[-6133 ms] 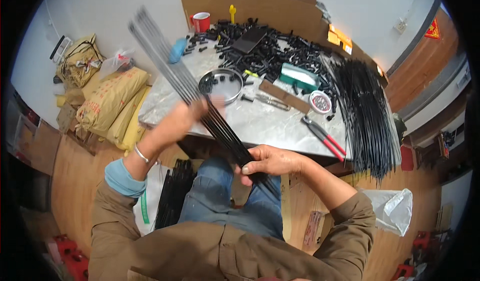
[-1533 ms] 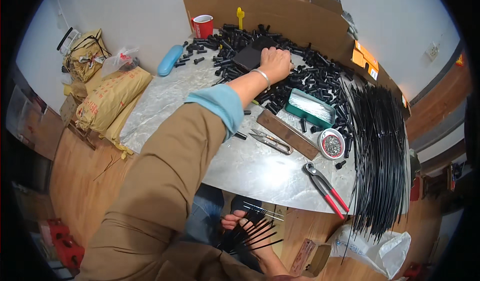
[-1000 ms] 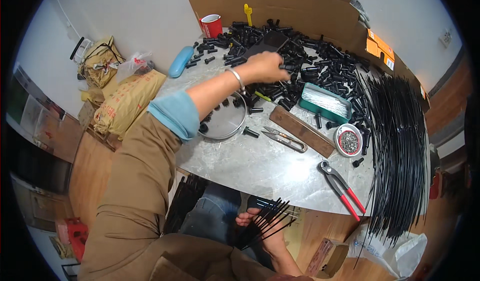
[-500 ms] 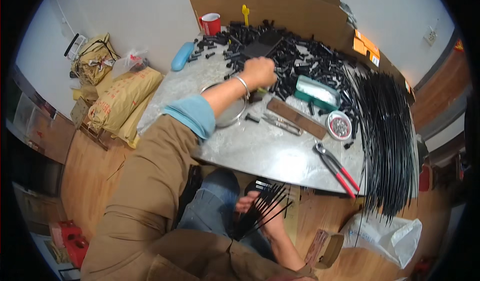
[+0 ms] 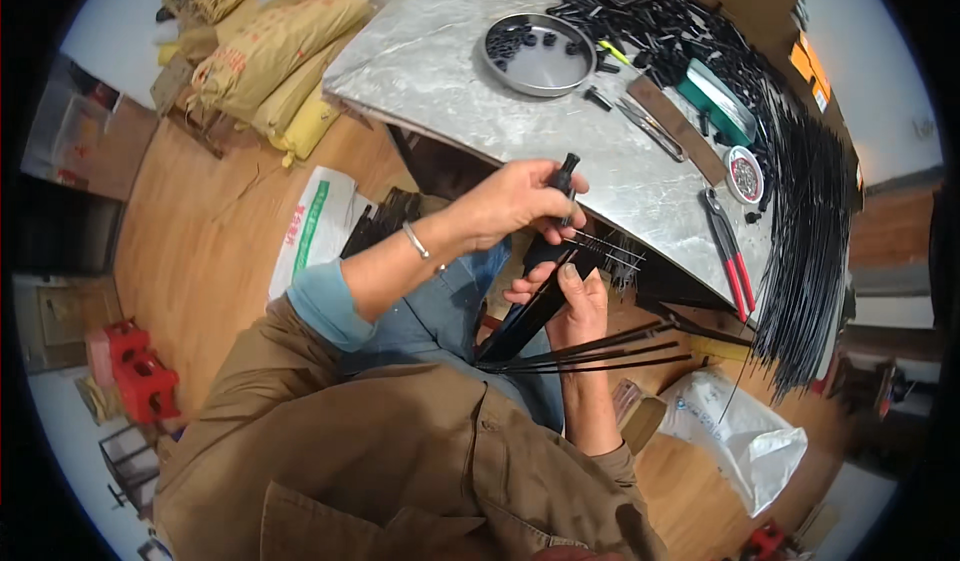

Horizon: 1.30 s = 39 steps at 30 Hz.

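My left hand [image 5: 520, 204] is closed around a black bolt-shaped part [image 5: 568, 173] with a flared end, held upright off the table's front edge. Just below it, my right hand [image 5: 580, 299] pinches thin black rods [image 5: 540, 306] between thumb and fingers. More black rods [image 5: 620, 346] fan out across my right wrist. The tips of both hands are close together; whether a rod touches the part is hard to see. On the grey table [image 5: 430, 86] stands a round metal pan [image 5: 540, 69] with several small black pieces in it. One black bolt-shaped part [image 5: 598, 98] lies beside the pan.
Red-handled nippers [image 5: 730, 256], silver tweezers [image 5: 650, 131], a brown bar [image 5: 680, 133], a green box [image 5: 715, 99] and a small round dish [image 5: 744, 174] lie on the right. A heap of black parts [image 5: 660, 26] is behind; long black rods [image 5: 805, 231] overhang the right edge.
My left hand has come back from the heap to my lap, now with a black bolt-shaped part. My right hand has risen toward it with rods. The view has shifted.
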### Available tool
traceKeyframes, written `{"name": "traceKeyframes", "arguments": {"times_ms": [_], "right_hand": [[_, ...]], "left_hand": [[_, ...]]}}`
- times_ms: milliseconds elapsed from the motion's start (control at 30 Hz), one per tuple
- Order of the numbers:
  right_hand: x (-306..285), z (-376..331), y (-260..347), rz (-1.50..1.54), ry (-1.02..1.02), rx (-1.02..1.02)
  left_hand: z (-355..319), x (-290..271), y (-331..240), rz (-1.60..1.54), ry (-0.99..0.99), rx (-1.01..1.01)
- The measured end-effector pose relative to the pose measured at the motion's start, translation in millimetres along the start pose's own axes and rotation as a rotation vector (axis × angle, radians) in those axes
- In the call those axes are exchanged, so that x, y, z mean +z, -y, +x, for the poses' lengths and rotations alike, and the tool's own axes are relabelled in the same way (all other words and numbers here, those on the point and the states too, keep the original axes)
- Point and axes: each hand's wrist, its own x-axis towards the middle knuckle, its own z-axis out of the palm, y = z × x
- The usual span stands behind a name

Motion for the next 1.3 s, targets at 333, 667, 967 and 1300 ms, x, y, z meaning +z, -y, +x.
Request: {"name": "traceKeyframes", "arguments": {"times_ms": [333,667,967,1300], "right_hand": [[15,-9,-9,-0.118,-0.08,-0.015],[17,-6,-9,-0.135,-0.086,0.001],[15,-7,-9,-0.141,-0.084,-0.004],[16,-8,-9,-0.136,-0.081,-0.015]], "left_hand": [[-12,-11,37,-0.348,0.048,0.003],[-4,-7,33,-0.308,0.015,0.016],[2,-2,35,-0.284,0.074,0.05],[2,1,32,-0.232,0.038,0.073]]}}
